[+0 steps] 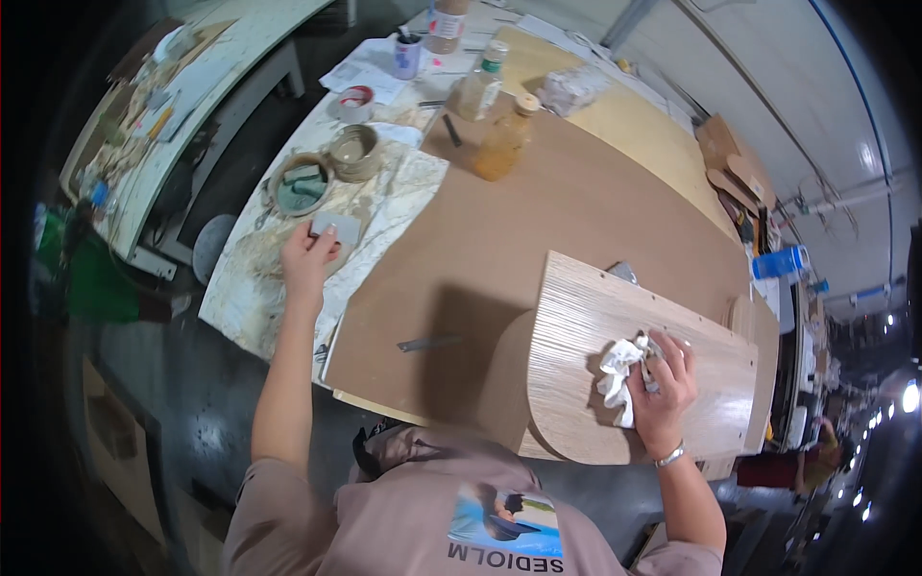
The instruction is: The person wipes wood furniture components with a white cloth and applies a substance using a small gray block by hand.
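Across the brown bench top (567,197), left hand (305,257) pinches a grey card (341,229), right hand (663,396) clamps crumpled white cloth (617,372) against the wooden panel (591,312)!

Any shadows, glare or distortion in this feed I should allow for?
Head view: a dark shadow on the brown sheet, left of the wood panel; a smaller one beside the cloth; a glaring lamp far right; straight edges bowing toward the black rim.
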Motion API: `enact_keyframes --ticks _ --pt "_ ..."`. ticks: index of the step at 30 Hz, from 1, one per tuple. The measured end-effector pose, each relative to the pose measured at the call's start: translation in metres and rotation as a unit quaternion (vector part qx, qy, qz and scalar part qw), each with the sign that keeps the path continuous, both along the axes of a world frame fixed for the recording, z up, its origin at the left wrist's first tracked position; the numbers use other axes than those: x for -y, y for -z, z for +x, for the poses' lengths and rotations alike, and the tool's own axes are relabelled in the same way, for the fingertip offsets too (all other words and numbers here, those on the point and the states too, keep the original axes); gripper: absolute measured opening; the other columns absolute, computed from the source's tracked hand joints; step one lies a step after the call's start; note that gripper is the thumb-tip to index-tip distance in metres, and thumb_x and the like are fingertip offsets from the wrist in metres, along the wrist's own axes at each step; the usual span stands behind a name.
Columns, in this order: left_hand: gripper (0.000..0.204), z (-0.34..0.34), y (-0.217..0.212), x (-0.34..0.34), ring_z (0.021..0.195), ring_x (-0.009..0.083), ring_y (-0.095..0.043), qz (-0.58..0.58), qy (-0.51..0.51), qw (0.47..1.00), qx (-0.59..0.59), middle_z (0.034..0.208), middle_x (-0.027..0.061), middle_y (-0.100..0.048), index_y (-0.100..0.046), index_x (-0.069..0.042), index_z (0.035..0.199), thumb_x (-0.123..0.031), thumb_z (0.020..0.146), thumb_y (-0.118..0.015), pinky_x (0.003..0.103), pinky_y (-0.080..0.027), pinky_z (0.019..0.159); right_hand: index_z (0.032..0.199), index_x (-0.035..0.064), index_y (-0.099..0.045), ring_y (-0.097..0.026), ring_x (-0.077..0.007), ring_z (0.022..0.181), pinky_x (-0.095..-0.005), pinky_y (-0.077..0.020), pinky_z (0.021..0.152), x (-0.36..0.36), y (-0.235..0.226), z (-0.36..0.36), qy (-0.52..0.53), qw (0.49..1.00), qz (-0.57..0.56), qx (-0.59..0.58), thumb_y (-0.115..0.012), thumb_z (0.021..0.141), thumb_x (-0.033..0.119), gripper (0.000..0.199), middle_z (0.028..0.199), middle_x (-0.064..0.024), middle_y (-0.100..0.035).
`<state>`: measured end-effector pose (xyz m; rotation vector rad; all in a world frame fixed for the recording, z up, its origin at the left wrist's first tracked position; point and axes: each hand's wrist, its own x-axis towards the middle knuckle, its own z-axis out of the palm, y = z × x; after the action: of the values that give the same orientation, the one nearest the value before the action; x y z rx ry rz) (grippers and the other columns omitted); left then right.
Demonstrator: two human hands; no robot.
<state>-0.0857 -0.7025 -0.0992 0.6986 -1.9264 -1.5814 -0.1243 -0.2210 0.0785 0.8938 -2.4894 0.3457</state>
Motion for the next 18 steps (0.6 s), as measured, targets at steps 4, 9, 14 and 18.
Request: enact_keyframes --ticks 4,9,14,18 --pt "0.021 -0.011 -0.076 -0.068 0.075 0.0229 -0.069 0.389 0.143 0.901 -0.126 0.09 0.0097 -0.069 -0.061 -0.002 0.109 -0.021 0.098 -0.058 0.037 -0.061 0.074 0.088 0.005 -0.068 -0.063 -0.035 0.101 -0.0445 -0.0527 0.084 -0.005 -0.001 -0.001 0.034 0.999 -0.017 0.017 -0.071 0.068 -0.002 0.022 0.112 -0.0093 -0.07" --pt "0.022 -0.022 -0.093 -0.113 0.084 0.0224 -0.068 0.551 0.253 0.788 -0.106 0.097 0.0101 -0.068 -0.06 -0.003 0.109 -0.022 0.098 -0.059 0.041 -0.06 0.078 0.096 0.0124 -0.072 -0.06 -0.0309 0.091 -0.0418 -0.0513 0.078 -0.024 0.004 -0.035 0.099 0.995 -0.004 -0.002 -0.065 0.069 -0.002 0.032 0.098 -0.0059 -0.067" --pt "0.026 -0.025 -0.122 -0.143 0.097 0.0179 -0.065 0.361 0.292 0.878 -0.112 0.105 0.0077 -0.067 -0.059 -0.001 0.117 -0.012 0.094 -0.065 0.036 -0.056 0.085 0.098 0.015 -0.073 -0.058 -0.029 0.086 -0.0403 -0.0482 0.077 -0.027 0.009 -0.043 0.136 0.99 0.019 -0.029 -0.064 0.069 -0.004 0.036 0.09 -0.0052 -0.063" --pt "0.036 -0.027 -0.125 -0.154 0.1 0.0119 -0.062 0.164 0.317 0.928 -0.104 0.107 0.0066 -0.066 -0.057 0.003 0.121 -0.001 0.088 -0.071 0.029 -0.052 0.088 0.093 0.0127 -0.075 -0.057 -0.0285 0.085 -0.0424 -0.0467 0.079 -0.031 0.012 -0.047 0.123 0.992 -0.003 -0.032 -0.071 0.071 0.014 0.022 0.088 -0.0074 -0.062"
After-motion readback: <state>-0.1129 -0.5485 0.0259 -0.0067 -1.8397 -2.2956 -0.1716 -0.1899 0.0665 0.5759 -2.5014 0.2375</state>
